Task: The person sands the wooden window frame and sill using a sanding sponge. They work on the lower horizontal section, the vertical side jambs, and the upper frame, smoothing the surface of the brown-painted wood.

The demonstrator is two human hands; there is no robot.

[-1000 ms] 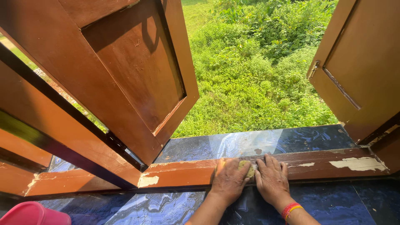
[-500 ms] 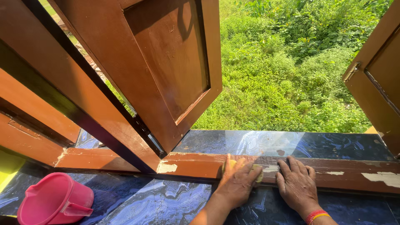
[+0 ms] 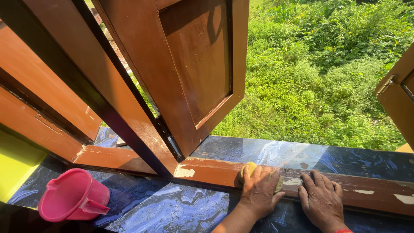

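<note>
My left hand (image 3: 258,192) presses a yellow sponge (image 3: 249,168) onto the brown wooden bottom rail of the window frame (image 3: 207,172). The sponge shows only at its left end, under my fingers. My right hand (image 3: 320,199) lies flat on the same rail just to the right, fingers spread, holding nothing. The rail's paint is chipped in pale patches (image 3: 184,172). A blue marbled sill (image 3: 172,207) runs in front of and behind the rail.
A pink plastic jug (image 3: 71,194) lies on the sill at the lower left. A brown wooden shutter (image 3: 189,73) hangs open outward above the rail; a second shutter (image 3: 396,95) shows at the right edge. Green bushes (image 3: 327,73) fill the outside.
The view has swung left and down, bringing the pink jug fully into sight. Both hands have stayed on the rail, the left one shifting the sponge slightly leftward.
</note>
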